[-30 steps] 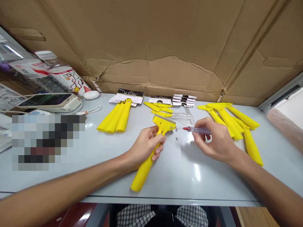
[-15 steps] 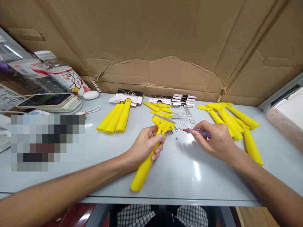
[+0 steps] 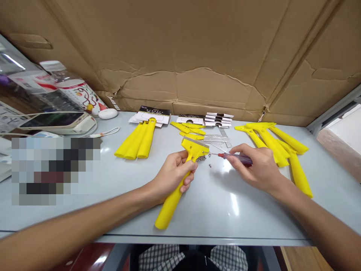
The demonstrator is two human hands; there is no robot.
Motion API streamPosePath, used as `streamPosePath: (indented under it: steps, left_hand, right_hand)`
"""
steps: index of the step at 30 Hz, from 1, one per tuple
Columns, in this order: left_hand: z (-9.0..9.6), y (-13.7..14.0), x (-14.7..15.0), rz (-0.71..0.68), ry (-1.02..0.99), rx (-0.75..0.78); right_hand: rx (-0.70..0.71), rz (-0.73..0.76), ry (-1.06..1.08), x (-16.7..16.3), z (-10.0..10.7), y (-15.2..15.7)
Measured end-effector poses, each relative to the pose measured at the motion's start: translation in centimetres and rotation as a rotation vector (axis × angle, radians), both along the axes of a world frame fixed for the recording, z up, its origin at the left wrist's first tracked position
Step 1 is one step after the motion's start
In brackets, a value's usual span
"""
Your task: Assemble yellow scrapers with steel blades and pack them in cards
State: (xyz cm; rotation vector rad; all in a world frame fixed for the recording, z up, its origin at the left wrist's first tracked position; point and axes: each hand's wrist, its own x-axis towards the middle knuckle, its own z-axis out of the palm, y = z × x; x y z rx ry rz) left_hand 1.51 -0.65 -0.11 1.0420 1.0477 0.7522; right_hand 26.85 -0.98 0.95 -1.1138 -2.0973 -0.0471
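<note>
Sitting inside curled left hand [image 3: 178, 171]: yellow scraper [image 3: 171, 203]; right hand [image 3: 258, 165] pinching screwdriver [image 3: 243, 159].

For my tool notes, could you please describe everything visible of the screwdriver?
The screwdriver has a purplish, plastic-looking handle, a red collar and a slim metallic shaft. Gripped nearly level by the right hand, it points left, its tip at the yellow scraper's head; contact there is too small to judge.

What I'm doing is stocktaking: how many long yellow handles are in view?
8: one handle in the left hand, three fanned handles at left, four overlapping handles at right; others may be hidden there.
</note>
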Motion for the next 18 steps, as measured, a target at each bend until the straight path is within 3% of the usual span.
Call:
streamPosePath:
  steps: [5, 9, 12, 18]
  left_hand:
    - [-0.05, 0.11, -0.01, 0.009, -0.009, -0.005]
    - [-0.15, 0.2, -0.02, 0.02, -0.004, -0.005]
    - [-0.1, 0.2, 0.04, 0.021, -0.007, -0.005]
    - [0.0, 0.19, 0.07, 0.032, -0.026, -0.002]
  right_hand:
    - [-0.079, 0.085, -0.007, 0.07, 0.22, -0.1]
    - [-0.043, -0.009, -0.033, 0.18, -0.06, 0.29]
    - [-0.1, -0.044, -0.047, 0.23, 0.0, 0.3]
    - [-0.18, 0.045, -0.066, 0.34, 0.25, 0.21]
